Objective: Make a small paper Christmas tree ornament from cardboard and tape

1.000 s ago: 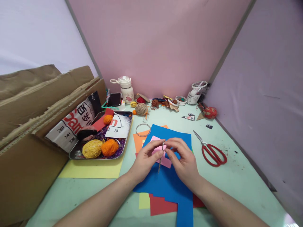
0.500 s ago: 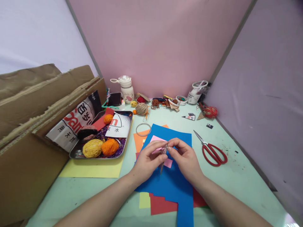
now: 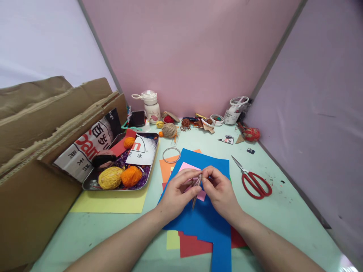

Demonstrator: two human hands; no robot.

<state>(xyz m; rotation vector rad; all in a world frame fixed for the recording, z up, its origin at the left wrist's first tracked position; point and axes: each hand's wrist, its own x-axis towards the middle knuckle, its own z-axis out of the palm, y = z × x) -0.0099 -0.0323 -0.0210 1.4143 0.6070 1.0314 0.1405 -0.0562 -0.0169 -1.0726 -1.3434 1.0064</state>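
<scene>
Over a blue sheet (image 3: 201, 221), my left hand (image 3: 177, 192) and my right hand (image 3: 224, 194) meet at the fingertips. Between them is a small bundle of thin greyish strands (image 3: 194, 202), its lower end hanging down to a point; its exact kind is too small to make out. My left thumb and fingers are closed around the bundle's side. At its top, my right thumb and forefinger pinch it. Behind the fingers lie pink paper pieces (image 3: 187, 166) on the blue sheet. Red-handled scissors (image 3: 256, 184) rest on the table to the right.
On the left, a metal tray (image 3: 119, 190) holds yarn balls and printed card, beside cardboard boxes (image 3: 31, 200). A metal ring (image 3: 171, 161) lies past the left hand. A bottle (image 3: 152, 109), a twine ball (image 3: 169, 130) and a plastic cup (image 3: 231, 115) stand along the back.
Both hands stay in nearly the same place over the blue sheet. The fingertips have shifted slightly at the top of the bundle, and its strands look a little more spread.
</scene>
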